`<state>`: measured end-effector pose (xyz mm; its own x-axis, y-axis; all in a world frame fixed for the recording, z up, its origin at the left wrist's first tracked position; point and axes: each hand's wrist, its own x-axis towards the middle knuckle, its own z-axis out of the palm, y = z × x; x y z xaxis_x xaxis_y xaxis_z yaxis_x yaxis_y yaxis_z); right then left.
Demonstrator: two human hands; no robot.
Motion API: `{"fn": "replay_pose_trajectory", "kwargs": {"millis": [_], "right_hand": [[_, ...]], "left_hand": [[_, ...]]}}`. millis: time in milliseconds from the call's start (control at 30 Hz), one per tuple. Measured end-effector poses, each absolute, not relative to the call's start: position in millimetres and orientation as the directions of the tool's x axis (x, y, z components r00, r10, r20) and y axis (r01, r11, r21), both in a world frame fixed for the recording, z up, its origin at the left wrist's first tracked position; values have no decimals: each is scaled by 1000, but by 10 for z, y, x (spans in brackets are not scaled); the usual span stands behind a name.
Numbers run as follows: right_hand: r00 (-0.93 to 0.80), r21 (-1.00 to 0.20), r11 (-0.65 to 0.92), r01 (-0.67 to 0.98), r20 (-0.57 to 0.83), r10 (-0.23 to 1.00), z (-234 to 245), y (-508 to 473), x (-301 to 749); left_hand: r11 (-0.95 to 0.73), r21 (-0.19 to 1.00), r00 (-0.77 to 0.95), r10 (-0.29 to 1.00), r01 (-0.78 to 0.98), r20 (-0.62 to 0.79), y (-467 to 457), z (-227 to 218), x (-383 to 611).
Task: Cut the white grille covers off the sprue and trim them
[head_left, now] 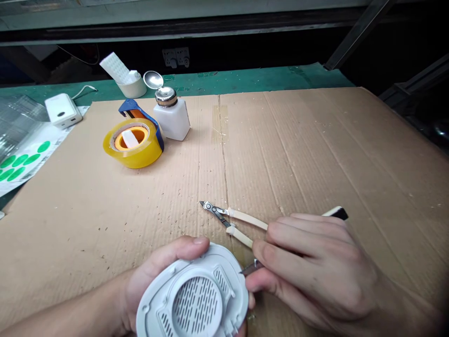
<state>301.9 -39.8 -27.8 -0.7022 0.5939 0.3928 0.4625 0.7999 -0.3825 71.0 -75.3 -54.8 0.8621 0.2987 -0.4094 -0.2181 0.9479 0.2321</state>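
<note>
Item: white plastic housing (196,299), round, with a slotted grille at its centre, held at the near edge of the view above the cardboard sheet (315,140). It is gripped from the left by the left hand (157,276), the thumb laid over its upper rim.

Item: craft knife (251,267), clasped in the closed fingers of the right hand (315,271). Its blade tip is set against the housing's right edge (the black-and-white handle end shows beyond the knuckles).

Item: flush cutters (228,219), cream-handled, laid on the cardboard just beyond both hands, untouched.

Further back, left: yellow tape roll (135,145) with a blue dispenser just behind it. A white pump bottle (172,119) is placed just beside it, its metal lid open.

Far left, on the green tabletop (245,79): white cup (132,88), small white box (63,110), and a sheet of green dot stickers (21,161).
</note>
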Motion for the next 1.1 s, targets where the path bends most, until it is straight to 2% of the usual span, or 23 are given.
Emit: {"fn": "replay_pose_trajectory", "kwargs": {"millis": [67,233,367,567,900,1100], "right_hand": [[-711,-383,804,454,389,586,-267,-392,3016],[-699,-412,788,458,381,606,-261,-395,3002],[-688,-433,780,452,387,614,-308,-408,2995],[-694,-452,778,436,382,611,-353,-418,3007],[-691,-437,797,417,417,590,-322,-415,2982],[-678,-460,802,381,452,580,-332,-377,2968]], "left_hand": [[953,215,857,289,-214,-427,-759,-555,711],[955,95,883,296,-281,-364,-783,-603,714],[964,42,873,257,-264,-414,-772,-585,725],[962,95,852,271,-256,-448,-776,-553,753],[969,107,825,245,-222,-509,-768,-570,767],[971,123,853,237,-204,-464,-767,-579,729]]}}
